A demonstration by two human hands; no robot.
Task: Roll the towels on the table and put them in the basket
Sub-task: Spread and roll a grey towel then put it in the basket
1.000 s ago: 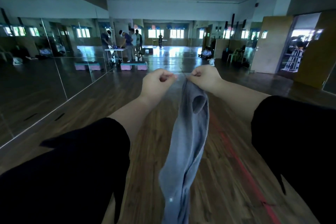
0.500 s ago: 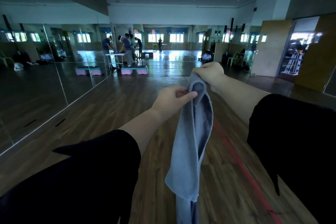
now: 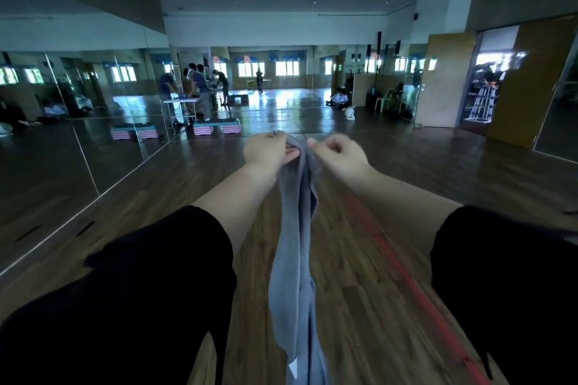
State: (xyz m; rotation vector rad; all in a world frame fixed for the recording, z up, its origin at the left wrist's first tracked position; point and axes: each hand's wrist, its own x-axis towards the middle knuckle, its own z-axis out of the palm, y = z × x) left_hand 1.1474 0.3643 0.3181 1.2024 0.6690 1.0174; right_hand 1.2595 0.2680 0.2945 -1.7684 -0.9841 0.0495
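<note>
**Above the wooden floor, a grey towel held up by two hands**

Out in front of the person, at arm's length, the grey towel (image 3: 295, 228) hung in a long, narrow, bunched drape over the wooden floor (image 3: 359, 275), its lower end running out of sight at the bottom. The left hand (image 3: 269, 150) pinched the towel's top edge, fingers curled over it and thumb against the cloth. Just beside it, the right hand (image 3: 339, 155) had its fingers curled too, thumb and forefinger nipping the same top edge from the other side. Both forearms reached out of black sleeves (image 3: 140, 291). A red line (image 3: 416, 300) ran along the boards to the right of the towel. A mirrored wall (image 3: 62, 150) lined the left side, and far off several people stood around a small table (image 3: 181, 101).
</note>
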